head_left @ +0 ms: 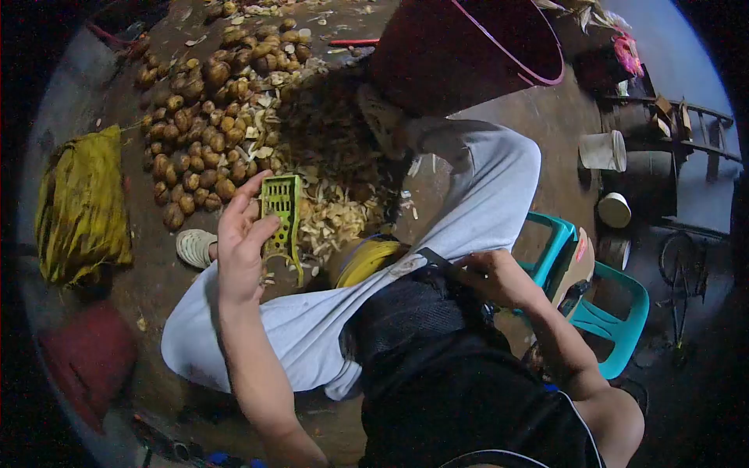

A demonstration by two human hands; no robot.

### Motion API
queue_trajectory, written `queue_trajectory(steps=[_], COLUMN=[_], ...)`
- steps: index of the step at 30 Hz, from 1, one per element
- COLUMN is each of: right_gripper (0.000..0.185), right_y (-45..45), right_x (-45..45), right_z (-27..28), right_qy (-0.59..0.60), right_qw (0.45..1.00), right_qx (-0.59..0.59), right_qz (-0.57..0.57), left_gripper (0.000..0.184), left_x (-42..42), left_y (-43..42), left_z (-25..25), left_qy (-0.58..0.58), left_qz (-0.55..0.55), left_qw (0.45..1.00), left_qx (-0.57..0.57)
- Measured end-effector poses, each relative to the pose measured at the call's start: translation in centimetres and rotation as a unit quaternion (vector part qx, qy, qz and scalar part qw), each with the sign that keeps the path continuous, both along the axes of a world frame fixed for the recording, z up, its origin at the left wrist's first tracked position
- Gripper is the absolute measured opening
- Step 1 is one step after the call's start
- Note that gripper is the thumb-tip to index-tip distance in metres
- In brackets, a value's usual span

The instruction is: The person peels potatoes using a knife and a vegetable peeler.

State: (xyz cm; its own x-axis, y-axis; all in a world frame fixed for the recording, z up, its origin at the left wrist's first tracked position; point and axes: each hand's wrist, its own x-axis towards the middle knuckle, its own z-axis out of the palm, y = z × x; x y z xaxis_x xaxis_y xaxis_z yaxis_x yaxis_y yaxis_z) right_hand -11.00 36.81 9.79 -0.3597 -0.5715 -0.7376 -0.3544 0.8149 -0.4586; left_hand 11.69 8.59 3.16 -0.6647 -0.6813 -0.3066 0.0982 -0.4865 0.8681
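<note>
My left hand (240, 238) is raised over my left knee and closed around a green plastic piece (282, 207) with slots and holes, like a small grater, and a curved strip at its lower end. Its thumb presses on the slotted face. My right hand (499, 277) is at my lap by the waist, fingers curled near a dark strap-like thing (441, 264); what it grips is hidden. Beyond my left hand lies a heap of brown potatoes (207, 140), with pale peelings (331, 214) spread beside it. A yellow rounded object (367, 261) shows between my legs.
A large dark red bucket (460, 58) stands ahead. To the left lie a yellow-green sack (86, 207) and a red cloth-like item (90, 355). On the right are a teal plastic stool (624, 320), a white bucket (602, 150) and a metal rack (714, 132).
</note>
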Motion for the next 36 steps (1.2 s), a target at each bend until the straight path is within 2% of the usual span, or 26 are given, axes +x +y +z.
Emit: queue_trajectory(steps=[8,10,14,16,20,23,24,27,31,33,34,36], right_gripper=[0.022,0.022,0.021,0.021,0.018,0.018,0.018,0.023,0.022,0.021,0.021,0.02], right_y=[-1.5,-2.1,-2.6,-4.4,-2.3,-2.2,-1.1,0.1,-0.3,-1.2,-1.4,-1.4], right_x=[-0.6,-1.0,-2.0,-2.3,-2.9,-1.5,-1.6,-1.4,-1.5,-1.7,-1.9,-2.2], right_z=[-2.8,-3.2,-2.3,1.1,1.5,0.8,-0.6,-2.9,-3.2,-1.1,0.0,1.7], right_qy=[0.044,0.0,-0.015,-0.046,-0.037,-0.018,0.006,0.039,0.056,0.023,0.023,-0.036], right_qw=[0.983,0.981,0.979,0.996,0.997,0.997,0.994,0.984,0.979,0.994,0.994,0.995], right_qx=[-0.084,-0.089,-0.116,0.061,0.063,0.066,-0.028,-0.099,-0.103,-0.015,-0.015,0.08], right_qz=[0.154,0.175,0.169,0.039,0.01,0.032,0.103,0.143,0.167,0.105,0.107,-0.038], left_gripper=[0.055,0.055,0.055,0.055,0.054,0.054,0.054,0.053,0.054,0.054,0.054,0.054], left_x=[-0.1,-0.2,-0.2,0.0,-0.2,-0.3,-0.4,-0.4,-0.4,-0.3,-0.2,0.0], left_y=[0.0,0.1,0.1,0.0,0.1,0.2,0.2,0.2,0.3,0.1,0.1,0.0], left_z=[-0.1,-0.1,0.1,0.0,0.1,0.1,0.3,0.3,0.2,-0.1,-0.3,-0.4], left_qy=[-0.002,-0.001,-0.003,-0.009,-0.013,-0.009,-0.006,-0.002,0.0,-0.005,-0.012,-0.01], left_qz=[0.007,0.015,0.007,0.008,0.016,0.014,0.012,0.011,0.008,0.013,0.016,0.018], left_qw=[1.0,1.0,1.0,1.0,1.0,1.0,1.0,1.0,1.0,1.0,1.0,1.0], left_qx=[-0.001,-0.002,-0.009,-0.012,-0.018,-0.015,-0.016,-0.023,-0.006,-0.009,-0.009,-0.01])
